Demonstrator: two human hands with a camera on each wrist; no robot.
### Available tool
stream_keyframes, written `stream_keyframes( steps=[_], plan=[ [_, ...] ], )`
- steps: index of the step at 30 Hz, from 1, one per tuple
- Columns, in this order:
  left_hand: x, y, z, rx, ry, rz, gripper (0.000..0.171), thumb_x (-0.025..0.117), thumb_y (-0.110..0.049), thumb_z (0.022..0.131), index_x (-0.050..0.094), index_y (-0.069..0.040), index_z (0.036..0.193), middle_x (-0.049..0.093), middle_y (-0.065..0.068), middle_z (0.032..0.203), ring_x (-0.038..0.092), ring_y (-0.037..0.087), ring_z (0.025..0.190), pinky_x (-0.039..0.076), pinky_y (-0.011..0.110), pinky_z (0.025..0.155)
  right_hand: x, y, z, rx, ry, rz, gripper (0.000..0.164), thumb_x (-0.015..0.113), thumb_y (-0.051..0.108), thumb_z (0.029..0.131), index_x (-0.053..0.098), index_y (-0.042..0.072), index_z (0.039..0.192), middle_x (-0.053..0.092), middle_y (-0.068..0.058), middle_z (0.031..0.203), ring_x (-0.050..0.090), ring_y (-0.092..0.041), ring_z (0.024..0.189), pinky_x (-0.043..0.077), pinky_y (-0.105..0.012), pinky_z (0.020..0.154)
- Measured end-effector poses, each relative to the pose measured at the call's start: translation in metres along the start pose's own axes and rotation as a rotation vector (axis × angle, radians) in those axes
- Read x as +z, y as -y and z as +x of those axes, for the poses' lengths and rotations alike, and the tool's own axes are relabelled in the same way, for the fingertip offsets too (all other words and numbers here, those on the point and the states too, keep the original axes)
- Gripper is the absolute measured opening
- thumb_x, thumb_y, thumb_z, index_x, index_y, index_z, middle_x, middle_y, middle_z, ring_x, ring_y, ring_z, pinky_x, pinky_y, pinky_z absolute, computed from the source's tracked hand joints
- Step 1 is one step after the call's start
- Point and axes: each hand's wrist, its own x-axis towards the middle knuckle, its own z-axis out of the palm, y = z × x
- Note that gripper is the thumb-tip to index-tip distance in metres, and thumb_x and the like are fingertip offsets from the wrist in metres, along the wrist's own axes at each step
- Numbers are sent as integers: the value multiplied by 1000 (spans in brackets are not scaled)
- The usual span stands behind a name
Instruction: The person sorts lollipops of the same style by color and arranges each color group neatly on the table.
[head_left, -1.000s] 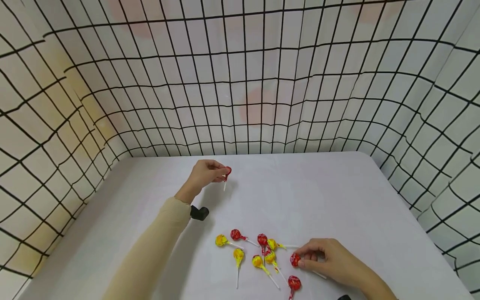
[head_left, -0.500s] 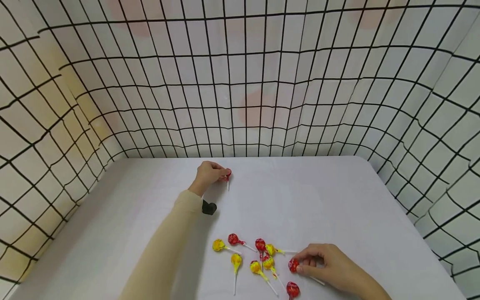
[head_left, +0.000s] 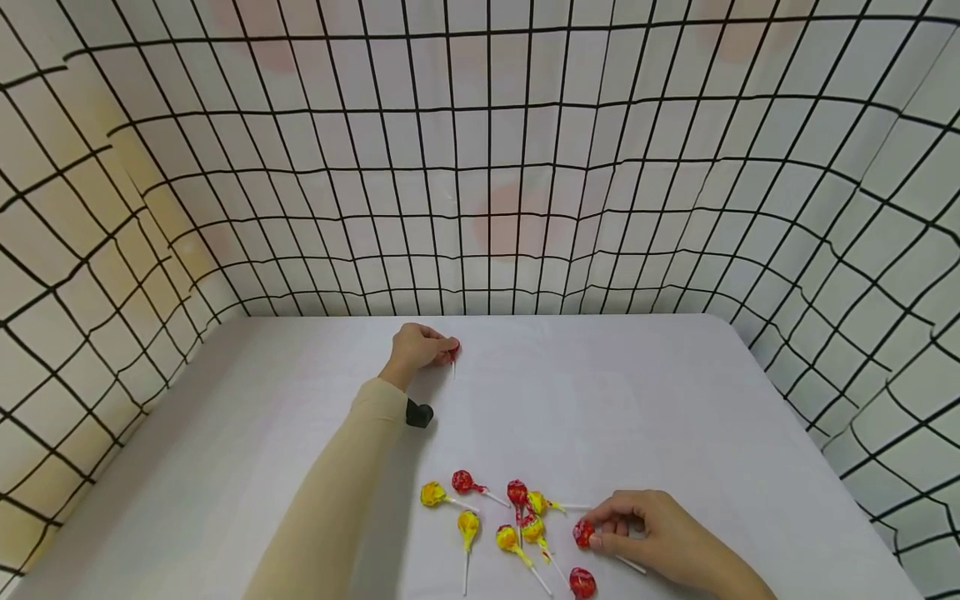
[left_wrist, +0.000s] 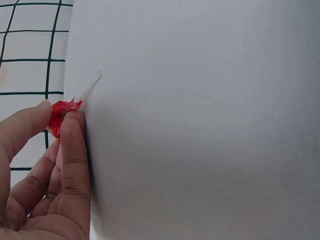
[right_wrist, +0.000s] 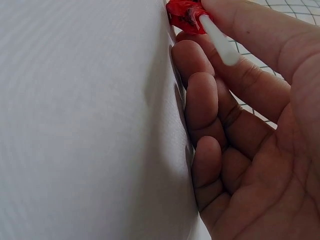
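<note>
At the far side of the white table (head_left: 585, 400), a little left of the middle, my left hand (head_left: 415, 345) has its thumb and fingertips pinched on the wrapped head of a red lollipop (head_left: 454, 350), whose white stick points toward the near side; whether that stick touches the tabletop I cannot tell. At the near right, my right hand (head_left: 660, 533) pinches a second red lollipop (head_left: 582, 534) by the head, its stick slanting near and right under my palm, my other fingers curled in close to the tabletop. Just left of that hand lie five yellow lollipops (head_left: 468, 523) and three loose red lollipops (head_left: 462, 481), some of them bunched with heads and sticks overlapping. For a clean hold, I reckon a light squeeze on each head is best, since the wrapper may slip or twist under hard pressure. A round head could roll too, so any release wants thumb and finger parting evenly. My right hand calls for more care: one yellow stick reaches just beside its fingers, so a straight lift would be safer than a sideways drag
</note>
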Motion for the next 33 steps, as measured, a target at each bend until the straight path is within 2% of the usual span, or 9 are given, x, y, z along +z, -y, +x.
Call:
stream_keyframes(
  steps=[14,21,27,33],
  plan=[
    [0,1,2,-24,11,-7,25,89,-22,91,76,-4,104,73,-3,71,68,5,60,55,19,64,-1,4,-1,40,5,15,15,78,27,99,81,19,112,67,7,90,57,-1,79,46,-21,67],
    [0,1,3,-19,9,-6,23,88,-21,92,76,-4,102,73,-3,70,68,3,58,55,17,63,-1,6,-1,59,6,6,17,79,29,99,81,19,112,67,6,90,57,-2,79,47,-21,67],
    [-3,0,0,-14,11,-15,24,87,-21,92,76,-3,104,74,-2,73,70,4,59,57,18,64,-1,7,-1,57,7,-8,17,79,29,99,80,18,112,67,5,89,55,-2,79,46,-21,66],
    [-7,1,-4,-29,1,24,28,87,-26,92,75,-5,106,75,-1,73,70,5,62,55,19,67,-1,8,-1,44,5,-27,17,79,32,99,80,20,110,66,8,89,56,-1,79,46,-20,67]
  ],
)
